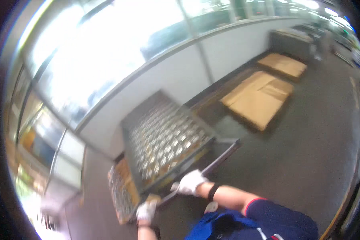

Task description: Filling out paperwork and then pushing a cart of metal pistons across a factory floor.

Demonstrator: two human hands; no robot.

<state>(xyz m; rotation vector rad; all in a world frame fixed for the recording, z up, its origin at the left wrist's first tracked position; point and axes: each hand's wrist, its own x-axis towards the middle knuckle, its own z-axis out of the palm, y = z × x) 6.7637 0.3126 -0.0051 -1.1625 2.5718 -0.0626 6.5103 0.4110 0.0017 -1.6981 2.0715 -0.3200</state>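
Note:
A grey metal bin (133, 156) holds many shiny metal parts (168, 136) in rows, blurred by motion. Along its near side runs a handle bar (222, 157), slanting up to the right. My right hand (191, 183), in a white glove, is closed around the bar near its middle. Further left, my left hand (147, 211), gloved too, is closed at the bar's lower left end; its fingers are partly blurred. A small tan piece (153, 198) shows beside the left hand.
Left of the bin stands a low cardboard-topped stack with a shiny wrapped side (118, 190). Two cardboard-covered pallets (258, 98) (284, 65) lie along the white wall (228, 52). A grey crate (291, 45) stands beyond them. Windows line the wall; dark floor (300, 152) spreads to the right.

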